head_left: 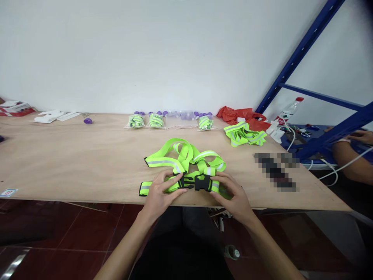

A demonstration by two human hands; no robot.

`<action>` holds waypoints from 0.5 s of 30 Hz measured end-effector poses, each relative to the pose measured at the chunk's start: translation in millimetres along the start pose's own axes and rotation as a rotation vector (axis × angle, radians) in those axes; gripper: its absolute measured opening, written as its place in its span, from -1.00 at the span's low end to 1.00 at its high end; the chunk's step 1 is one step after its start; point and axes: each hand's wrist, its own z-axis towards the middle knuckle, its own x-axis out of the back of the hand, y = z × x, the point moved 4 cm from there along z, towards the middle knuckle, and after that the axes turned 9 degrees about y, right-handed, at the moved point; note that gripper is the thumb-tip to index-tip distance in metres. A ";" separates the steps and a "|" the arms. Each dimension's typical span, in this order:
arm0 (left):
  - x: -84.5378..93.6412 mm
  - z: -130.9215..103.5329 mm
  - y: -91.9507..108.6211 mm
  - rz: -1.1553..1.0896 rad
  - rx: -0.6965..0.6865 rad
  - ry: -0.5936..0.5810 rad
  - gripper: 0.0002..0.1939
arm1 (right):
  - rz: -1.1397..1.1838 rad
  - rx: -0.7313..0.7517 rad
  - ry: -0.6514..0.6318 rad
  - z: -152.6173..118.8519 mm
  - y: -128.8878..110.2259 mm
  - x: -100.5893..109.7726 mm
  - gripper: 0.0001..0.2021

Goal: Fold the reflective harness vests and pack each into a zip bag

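Pale wood makes the table top [72, 163], and at its near edge two hands each pinch one black clip half: the left hand [160, 194] has the pronged half [182, 182], and the right hand [234, 194] has the hollow half [203, 182], very near the prongs. One bright green strap set [163, 162] lies in loops between the hands and just past them, while farther back sit three little packed bags [206, 122] and, to the right, one loose green pile [244, 135]. Fingers hide bits of strap, blurry squares [275, 171] cover something dark, and another person's arm [354, 155] is cut off at the right.
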 end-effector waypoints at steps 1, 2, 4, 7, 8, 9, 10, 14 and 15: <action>-0.5 0.1 0.4 -0.004 0.006 0.000 -0.54 | 0.013 0.002 0.014 -0.4 1.2 0.3 -0.74; -0.7 0.2 0.8 -0.010 0.009 0.001 -0.54 | 0.024 0.002 0.027 -0.7 2.2 0.5 -0.74; -0.9 0.4 1.4 -0.018 0.009 0.003 -0.54 | 0.041 0.000 0.036 -1.0 3.2 0.4 -0.74; -0.8 0.5 2.0 -0.022 0.009 0.009 -0.54 | 0.043 -0.005 0.021 -0.5 1.6 -0.5 -0.74; -0.9 0.4 2.3 -0.022 0.011 0.011 -0.54 | 0.044 -0.006 0.016 -0.2 0.8 -0.7 -0.74; -1.1 0.2 2.8 -0.021 0.011 0.013 -0.54 | 0.045 -0.006 0.014 0.1 0.0 -0.7 -0.74; -1.6 -0.1 3.5 -0.019 0.008 0.012 -0.55 | 0.044 -0.007 0.013 0.3 -0.5 -0.7 -0.74; -7.1 -1.6 6.7 0.014 -0.017 -0.012 -0.56 | 0.013 -0.011 0.001 -0.7 1.1 -3.7 -0.72; -9.3 -1.8 7.4 0.031 -0.029 -0.018 -0.56 | 0.001 -0.012 -0.010 -1.2 1.7 -5.7 -0.72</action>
